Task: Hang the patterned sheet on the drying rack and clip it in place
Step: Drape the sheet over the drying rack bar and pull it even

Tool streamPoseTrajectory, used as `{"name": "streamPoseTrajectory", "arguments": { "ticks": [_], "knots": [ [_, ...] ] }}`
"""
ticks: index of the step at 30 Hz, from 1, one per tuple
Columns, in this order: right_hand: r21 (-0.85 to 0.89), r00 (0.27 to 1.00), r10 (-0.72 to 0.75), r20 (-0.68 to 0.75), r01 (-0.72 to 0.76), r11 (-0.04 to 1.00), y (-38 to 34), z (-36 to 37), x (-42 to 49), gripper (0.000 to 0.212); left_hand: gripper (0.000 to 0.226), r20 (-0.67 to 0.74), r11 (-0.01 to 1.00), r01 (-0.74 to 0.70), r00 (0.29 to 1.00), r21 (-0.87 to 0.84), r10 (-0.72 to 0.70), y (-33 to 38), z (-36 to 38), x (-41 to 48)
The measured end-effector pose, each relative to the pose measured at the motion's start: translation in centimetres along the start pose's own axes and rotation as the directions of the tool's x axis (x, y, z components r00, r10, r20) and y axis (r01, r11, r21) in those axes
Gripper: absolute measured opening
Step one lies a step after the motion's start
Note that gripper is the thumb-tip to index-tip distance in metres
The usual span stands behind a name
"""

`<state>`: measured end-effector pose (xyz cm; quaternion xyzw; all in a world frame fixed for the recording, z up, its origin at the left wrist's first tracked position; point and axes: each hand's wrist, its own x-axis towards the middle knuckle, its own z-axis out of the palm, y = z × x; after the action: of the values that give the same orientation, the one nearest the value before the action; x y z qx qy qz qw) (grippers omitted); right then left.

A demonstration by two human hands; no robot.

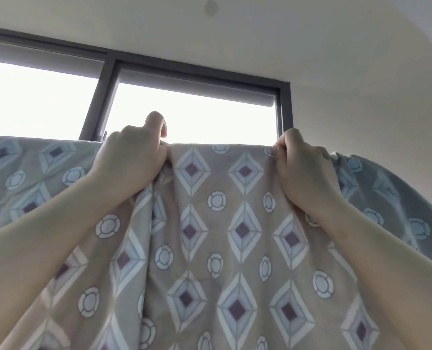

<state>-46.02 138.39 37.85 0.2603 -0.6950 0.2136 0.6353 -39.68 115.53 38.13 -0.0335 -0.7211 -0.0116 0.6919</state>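
The view is looking upward, and the patterned sheet (235, 223) is filling the whole lower half of the frame. It is a beige cloth printed with pale blue diamonds and small rings. Its top edge is running in a nearly straight line across the middle of the frame, from the left border to the right of centre. At the far right the cloth is bunching and dropping away in shadow. Whatever is carrying that edge is hidden behind the cloth.

Both bare forearms are reaching up from the lower corners. The left hand (131, 157), left of centre, is gripping the top edge with its fingers curled over a gathered fold. One digit (155, 121) is sticking up above the edge against the bright glass. The right hand (303, 168), right of centre, is pinching a small bunch of cloth at the same edge, with its knuckles raised. Between the two hands the edge is lying flat, and below them the cloth is hanging in long vertical folds.

Behind the sheet a window (184, 114) is glowing white in the upper left and centre. It is set in a dark frame (104, 97), with a grey blind (197, 82) rolled up along its top. A pale ceiling (235, 34) is filling the top of the frame, and a plain wall (374, 97) is taking up the upper right.
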Motion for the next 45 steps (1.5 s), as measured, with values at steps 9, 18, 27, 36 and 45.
{"name": "streamPoseTrajectory", "arguments": {
  "ticks": [9, 18, 27, 36, 45],
  "knots": [
    [-0.066, 0.992, 0.129, 0.002, -0.129, 0.989, -1.0, -0.3, 0.7, 0.009, 0.011, -0.114, 0.995, 0.053, 0.992, -0.080, -0.062, 0.2, 1.0, -0.1],
    [0.058, 0.969, -0.109, 0.220, 0.099, 0.993, -6.4, 2.6, 1.9, 0.030, 0.017, -0.085, 0.993, 0.018, 0.996, -0.114, -0.028, -1.0, 0.5, -0.3],
    [0.060, 0.997, -0.044, 0.066, 0.040, 0.997, -5.1, 2.4, 2.5, 0.021, 0.012, -0.064, 0.994, 0.103, 0.992, -0.047, -0.106, -2.4, -0.4, 0.5],
    [-0.032, 0.999, -0.032, 0.028, 0.033, 0.999, -3.2, 1.8, 1.5, 0.020, 0.022, 0.041, 0.981, 0.143, 0.989, -0.130, -0.139, -1.3, 0.4, -0.3],
    [-0.108, 0.997, -0.074, -0.025, 0.071, 0.992, -1.7, 1.8, 1.7, 0.022, 0.038, -0.014, 0.984, 0.165, 0.986, 0.068, -0.164, -2.5, 0.7, -0.8]
  ]
}}
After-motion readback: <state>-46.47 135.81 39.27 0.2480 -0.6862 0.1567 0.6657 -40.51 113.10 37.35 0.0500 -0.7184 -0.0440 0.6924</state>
